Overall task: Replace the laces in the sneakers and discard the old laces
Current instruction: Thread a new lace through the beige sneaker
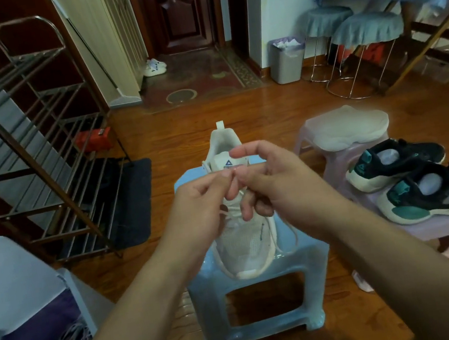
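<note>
Your left hand (197, 203) and right hand (272, 180) meet above the white sneaker (246, 242), fingers curled and pinching its white lace (271, 230) between them. The sneaker sits on the blue stool (300, 263), toe toward you. Two black sneakers (425, 182) rest on the pink stool (447, 228) to your right.

The middle of the white sneaker (245, 243), eyelets included, is covered by the left hand (199, 206) and right hand (275, 182). The lace (272, 229) is lost among the fingertips; which end is pinched cannot be told. The tongue logo is too small to be read. The grey bin (14, 279) is cut by the left edge, its tangled contents blurred. The pink stool (444, 229) is largely covered by black sneakers (413, 178).
</note>
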`<control>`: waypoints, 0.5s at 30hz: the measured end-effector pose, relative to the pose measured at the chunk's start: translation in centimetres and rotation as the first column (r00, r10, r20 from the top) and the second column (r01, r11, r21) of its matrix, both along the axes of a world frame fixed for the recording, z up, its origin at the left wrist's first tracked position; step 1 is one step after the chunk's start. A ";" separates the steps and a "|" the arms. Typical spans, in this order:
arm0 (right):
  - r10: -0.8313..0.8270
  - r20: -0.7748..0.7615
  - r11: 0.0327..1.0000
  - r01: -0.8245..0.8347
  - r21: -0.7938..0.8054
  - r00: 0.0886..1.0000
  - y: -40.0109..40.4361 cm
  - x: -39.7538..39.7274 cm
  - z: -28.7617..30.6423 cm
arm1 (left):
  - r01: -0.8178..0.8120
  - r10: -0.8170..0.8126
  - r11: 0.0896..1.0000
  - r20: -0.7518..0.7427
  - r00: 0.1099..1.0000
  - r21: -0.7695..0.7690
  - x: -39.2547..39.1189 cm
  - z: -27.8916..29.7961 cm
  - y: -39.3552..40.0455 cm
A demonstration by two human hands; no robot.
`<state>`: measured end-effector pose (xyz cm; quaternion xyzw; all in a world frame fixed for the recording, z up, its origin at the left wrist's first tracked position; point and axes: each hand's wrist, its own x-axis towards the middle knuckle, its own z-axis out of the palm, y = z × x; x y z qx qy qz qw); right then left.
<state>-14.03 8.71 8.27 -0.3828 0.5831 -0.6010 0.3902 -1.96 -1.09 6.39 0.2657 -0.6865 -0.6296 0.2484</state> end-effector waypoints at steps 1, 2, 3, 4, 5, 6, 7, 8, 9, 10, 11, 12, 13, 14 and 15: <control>-0.033 0.003 0.999 0.033 -0.015 0.999 -0.5 0.6 -0.1 | -0.003 0.007 0.991 -0.027 1.000 0.135 0.1 0.2 0.3; -0.055 -0.002 0.998 0.055 -0.013 0.998 -0.9 0.8 -0.2 | -0.013 0.024 0.974 -0.049 0.999 0.227 0.2 0.4 0.3; -0.062 -0.010 0.998 0.062 -0.009 0.998 -1.2 1.0 -0.3 | -0.019 0.039 0.959 -0.064 0.997 0.281 0.4 0.5 0.2; -0.056 -0.007 0.998 0.056 -0.004 0.998 -1.4 1.2 -0.3 | -0.013 0.041 0.950 -0.081 0.996 0.312 0.7 0.7 0.0; -0.039 0.015 0.999 0.039 -0.001 0.999 -1.5 1.3 -0.4 | 0.005 0.028 0.945 -0.096 0.995 0.327 1.0 0.8 -0.1; -0.009 0.051 1.000 0.009 -0.004 0.999 -1.5 1.4 -0.4 | 0.023 0.013 0.941 -0.105 0.994 0.337 1.2 0.9 -0.1; 0.024 0.097 1.000 -0.024 -0.009 0.995 -1.5 1.5 -0.4 | 0.031 0.006 0.942 -0.109 0.994 0.335 1.4 0.8 -0.2; 0.034 0.125 0.999 -0.034 -0.007 0.992 -1.5 1.5 -0.4 | 0.015 0.024 0.947 -0.115 0.993 0.321 1.4 0.7 -0.3; 0.003 0.096 1.000 -0.004 0.016 0.995 -1.6 1.4 -0.5 | -0.039 0.081 0.950 -0.125 0.989 0.310 1.5 0.8 -0.7; -0.074 -0.037 0.995 0.076 0.056 0.997 -1.7 1.0 -0.8 | -0.128 0.182 0.936 -0.142 0.973 0.328 1.6 0.8 -1.4; -0.165 -0.272 0.974 0.200 0.104 0.948 -1.9 0.4 -1.2 | -0.228 0.307 0.899 -0.167 0.937 0.374 1.9 0.8 -2.5; -0.207 -0.527 0.940 0.317 0.126 0.824 -2.0 -0.3 -1.9 | -0.311 0.424 0.847 -0.196 0.884 0.430 2.3 0.8 -3.9; -0.176 -0.701 0.910 0.386 0.152 0.691 -2.1 -0.8 -2.5 | -0.366 0.501 0.808 -0.213 0.839 0.462 2.8 0.7 -5.3; -0.118 -0.773 0.890 0.411 0.196 0.623 -2.2 -1.1 -3.2 | -0.403 0.528 0.799 -0.198 0.826 0.446 3.2 0.2 -6.4; -0.070 -0.787 0.881 0.408 0.239 0.612 -2.3 -1.1 -3.8 | -0.432 0.509 0.821 -0.137 0.849 0.375 3.4 -0.7 -7.1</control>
